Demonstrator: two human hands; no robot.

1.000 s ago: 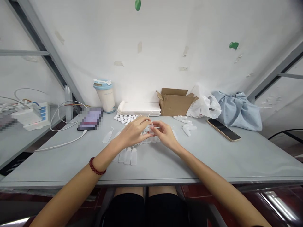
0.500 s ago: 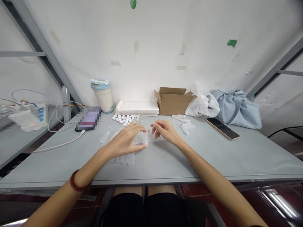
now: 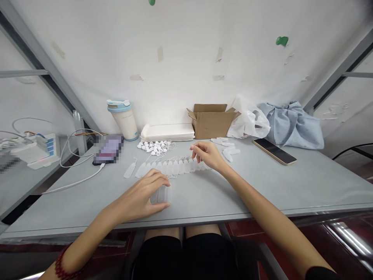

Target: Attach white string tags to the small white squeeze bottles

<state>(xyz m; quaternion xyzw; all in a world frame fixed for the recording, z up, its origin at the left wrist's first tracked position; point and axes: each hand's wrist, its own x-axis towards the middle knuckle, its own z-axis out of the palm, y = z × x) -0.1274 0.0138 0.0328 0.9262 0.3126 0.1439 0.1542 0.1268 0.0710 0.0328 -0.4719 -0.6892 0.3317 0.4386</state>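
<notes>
My left hand (image 3: 145, 198) is low on the table, thumb and fingertips around the two ends of a small translucent plastic bottle (image 3: 168, 193). Similar translucent pieces lie just left of it, partly behind the fingers. My right hand (image 3: 205, 154) hovers at the right end of a row of small translucent bottles (image 3: 167, 168) with white strings at their tops. Its thumb and index finger are pinched together; what they hold, if anything, cannot be made out. One more bottle (image 3: 129, 170) lies apart at the row's left. Behind the row is a pile of small white caps (image 3: 155, 147).
Loose translucent pieces (image 3: 229, 151) lie right of my right hand. Along the wall stand a cup (image 3: 125, 120), a white stack (image 3: 167, 132), an open cardboard box (image 3: 211, 123), a plastic bag (image 3: 247, 118) and blue cloth (image 3: 291, 124). Two phones, one dark (image 3: 274, 151), one charging (image 3: 108, 149), flank the workspace.
My left hand has moved down toward the table's front edge with the translucent bottle, uncovering the row. My right hand has shifted slightly right and stays pinched.
</notes>
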